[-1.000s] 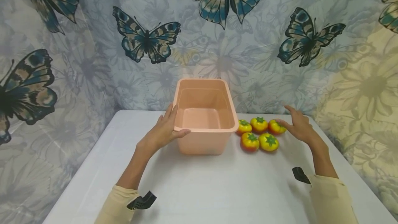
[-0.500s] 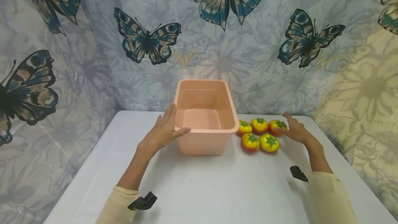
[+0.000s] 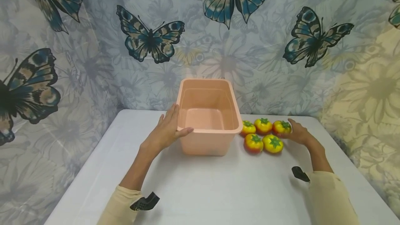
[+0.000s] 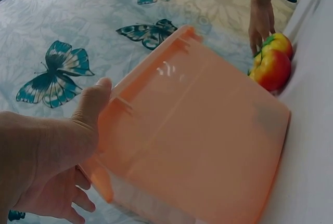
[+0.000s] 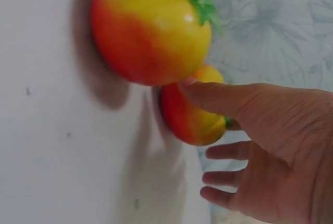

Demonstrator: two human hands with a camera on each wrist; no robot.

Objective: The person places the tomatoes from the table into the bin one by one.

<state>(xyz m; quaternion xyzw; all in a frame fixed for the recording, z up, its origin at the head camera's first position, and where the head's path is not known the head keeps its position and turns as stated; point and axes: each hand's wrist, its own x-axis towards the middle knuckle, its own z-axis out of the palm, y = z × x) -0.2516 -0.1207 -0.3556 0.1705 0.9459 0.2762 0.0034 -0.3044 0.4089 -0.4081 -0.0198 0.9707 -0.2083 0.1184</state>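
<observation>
My left hand (image 3: 162, 133) lies against the left side of a peach plastic bin (image 3: 204, 143), fingers straight along its rim and thumb over the front corner. The bin's inside shows bare in the head view. Just right of it sit several red-and-yellow toy tomatoes with green leaf tops, two in front (image 3: 253, 143) and others behind. At the back-right tomato (image 3: 281, 126), my right hand (image 3: 300, 133) has its thumb at the near side and index finger at the far side. In the right wrist view the thumb (image 5: 218, 96) overlaps that tomato (image 5: 192, 117), the other fingers extended.
A white table (image 3: 225, 190) carries everything. Behind it and at both sides hangs a grey-blue floral cloth (image 3: 228, 55) printed with dark butterflies (image 3: 150, 39). Black straps (image 3: 145, 202) stick out at both sleeves.
My right hand has come down and inward, from above the table's right side to the back-right tomato. The left hand has stayed on the bin, and the tomatoes have not moved.
</observation>
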